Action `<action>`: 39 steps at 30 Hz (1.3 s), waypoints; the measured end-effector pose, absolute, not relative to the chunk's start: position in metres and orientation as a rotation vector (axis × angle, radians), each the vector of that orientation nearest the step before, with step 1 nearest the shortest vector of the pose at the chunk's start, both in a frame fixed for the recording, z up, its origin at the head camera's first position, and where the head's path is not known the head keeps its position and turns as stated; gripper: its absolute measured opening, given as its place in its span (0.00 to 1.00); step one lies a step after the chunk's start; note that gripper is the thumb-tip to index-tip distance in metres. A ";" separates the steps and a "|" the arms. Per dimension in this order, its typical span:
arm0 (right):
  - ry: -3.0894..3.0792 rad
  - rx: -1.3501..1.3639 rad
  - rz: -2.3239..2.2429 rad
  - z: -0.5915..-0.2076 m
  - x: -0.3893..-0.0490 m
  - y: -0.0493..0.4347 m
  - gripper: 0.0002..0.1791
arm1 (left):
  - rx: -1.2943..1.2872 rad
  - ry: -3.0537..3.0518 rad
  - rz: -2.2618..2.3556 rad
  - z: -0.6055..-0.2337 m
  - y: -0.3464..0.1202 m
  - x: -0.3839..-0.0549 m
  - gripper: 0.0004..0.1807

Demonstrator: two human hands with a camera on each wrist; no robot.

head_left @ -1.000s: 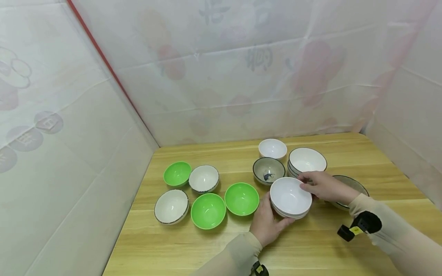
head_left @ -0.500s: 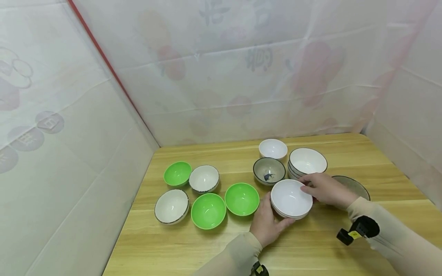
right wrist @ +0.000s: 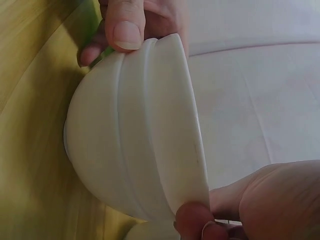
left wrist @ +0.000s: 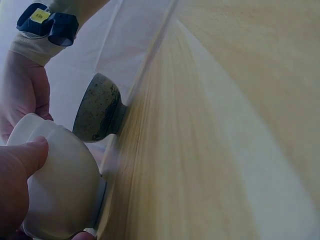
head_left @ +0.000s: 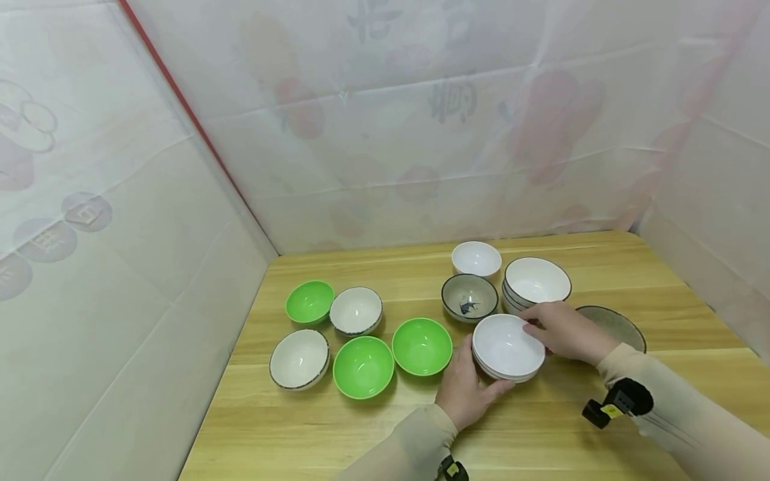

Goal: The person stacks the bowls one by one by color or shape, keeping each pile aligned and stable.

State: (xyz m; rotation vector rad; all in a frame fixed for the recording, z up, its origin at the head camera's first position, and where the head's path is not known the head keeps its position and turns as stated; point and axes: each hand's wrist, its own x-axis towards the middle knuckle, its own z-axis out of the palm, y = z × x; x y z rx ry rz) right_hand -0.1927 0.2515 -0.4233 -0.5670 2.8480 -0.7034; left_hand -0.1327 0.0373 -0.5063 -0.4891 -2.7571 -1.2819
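White bowls (head_left: 508, 347), 3 nested & upright btw. the two hands: smooth, glossy, rounded walls on a narrow foot, the rims showing as stepped bands from the side. L hand (head_left: 464, 391) grips the near-left side of the stack, thumb & fingers spread apart round the outer wall. R hand (head_left: 567, 331) pinches the top bowl's rim opposite, thumb inside, fingers outside. Left of L hand: a shiny plain green bowl (head_left: 422, 347), then a second green bowl (head_left: 363, 367); farther left, two cream bowls (head_left: 355, 311) w/ dark, uneven rims & a third green bowl (head_left: 309, 302). Just beyond R hand: dark-rimmed bowls (head_left: 537, 280), white inside, nested. Beyond L hand: a grey bowl (head_left: 469, 294) w/ dark motif inside, small white bowl (head_left: 476, 257) behind it. Right of R hand, partly hidden: a speckled bowl (head_left: 613, 324), grey, footed. Tabletop (head_left: 301, 441): wood-grained.
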 end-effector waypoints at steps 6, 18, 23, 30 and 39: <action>2.877 -0.590 -0.655 -0.426 -0.194 0.252 0.15 | -0.494 -2.756 -1.290 -0.507 0.037 -0.133 0.53; 2.853 -0.569 -0.738 -0.427 -0.194 0.252 0.15 | -0.505 -2.752 -1.298 -0.506 0.037 -0.133 0.52; 2.855 -0.589 -0.734 -0.426 -0.194 0.252 0.15 | -0.504 -2.748 -1.301 -0.506 0.037 -0.133 0.52; 2.873 -0.595 -0.698 -0.426 -0.195 0.252 0.14 | -0.501 -2.747 -1.293 -0.506 0.037 -0.133 0.52; 2.813 -0.511 -0.677 -0.420 -0.195 0.254 0.17 | -0.498 -2.751 -1.278 -0.506 0.037 -0.133 0.53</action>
